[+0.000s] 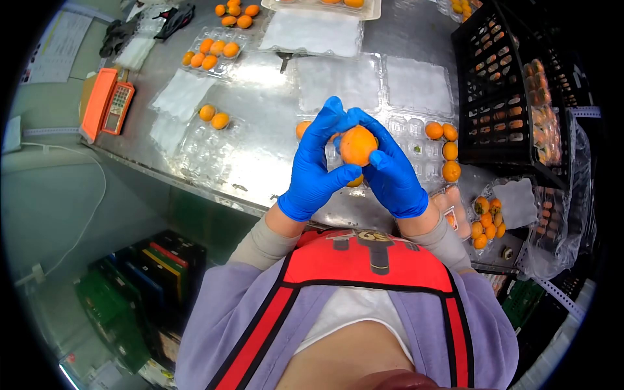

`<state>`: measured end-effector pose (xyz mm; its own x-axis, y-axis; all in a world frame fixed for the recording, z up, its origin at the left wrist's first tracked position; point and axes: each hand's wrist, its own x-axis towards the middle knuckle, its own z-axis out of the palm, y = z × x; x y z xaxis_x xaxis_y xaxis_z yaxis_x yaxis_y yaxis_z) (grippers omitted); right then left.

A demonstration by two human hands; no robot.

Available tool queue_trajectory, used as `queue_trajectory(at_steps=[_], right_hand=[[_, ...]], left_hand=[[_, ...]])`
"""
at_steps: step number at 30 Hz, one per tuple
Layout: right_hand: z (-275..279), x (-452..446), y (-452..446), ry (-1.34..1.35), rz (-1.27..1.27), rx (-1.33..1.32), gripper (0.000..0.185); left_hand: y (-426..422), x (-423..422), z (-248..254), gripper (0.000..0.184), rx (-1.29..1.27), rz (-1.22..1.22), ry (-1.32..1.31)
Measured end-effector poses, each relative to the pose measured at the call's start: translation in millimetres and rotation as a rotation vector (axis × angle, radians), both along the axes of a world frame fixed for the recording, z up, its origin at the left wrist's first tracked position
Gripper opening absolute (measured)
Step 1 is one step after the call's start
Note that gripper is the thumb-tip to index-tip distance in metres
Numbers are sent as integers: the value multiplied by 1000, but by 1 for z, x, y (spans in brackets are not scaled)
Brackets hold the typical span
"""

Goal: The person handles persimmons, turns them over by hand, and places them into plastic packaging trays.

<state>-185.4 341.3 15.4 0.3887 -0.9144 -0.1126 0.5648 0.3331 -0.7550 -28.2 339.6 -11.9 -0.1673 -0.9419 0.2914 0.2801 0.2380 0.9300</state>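
Observation:
Both my blue-gloved hands are raised over the metal table, around one round orange fruit, perhaps a persimmon. My left hand curves along its left side, thumb at the lower edge and fingertips above. From the right, my right hand grips the fruit, its thumb against the side. Below and behind the hands lies a clear plastic tray with moulded hollows. Several orange fruits sit in its right part; others show partly behind my hands, their number hidden.
An orange scale stands at the table's left edge. Another clear tray holds two fruits; a farther tray holds several. A black crate rises on the right, near a fruit-filled pack. Green crates are below left.

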Motion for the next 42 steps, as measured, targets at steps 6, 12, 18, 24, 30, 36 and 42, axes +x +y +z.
queue_trajectory(at_steps=[6, 12, 18, 24, 30, 36, 42], right_hand=[[1, -6, 0, 379, -201, -400, 79], [-1, -8, 2, 589, -317, -670, 85], [1, -6, 2, 687, -330, -802, 84], [-13, -10, 2, 786, -329, -874, 88], [-14, -13, 1, 800, -297, -906, 87], [-12, -12, -7, 989, -387, -1102, 76], [-11, -10, -5, 908, -321, -983, 81]], left_hand=[[-1, -3, 6, 79, 93, 23, 148], [0, 0, 1, 62, 352, -82, 244], [2, -3, 2, 39, 517, -175, 433], [2, -1, -2, 27, 553, -176, 397], [-1, 2, 4, 24, 563, -173, 312], [-3, 1, 8, 37, 667, -204, 403], [-1, 1, 8, 61, 409, -220, 256]])
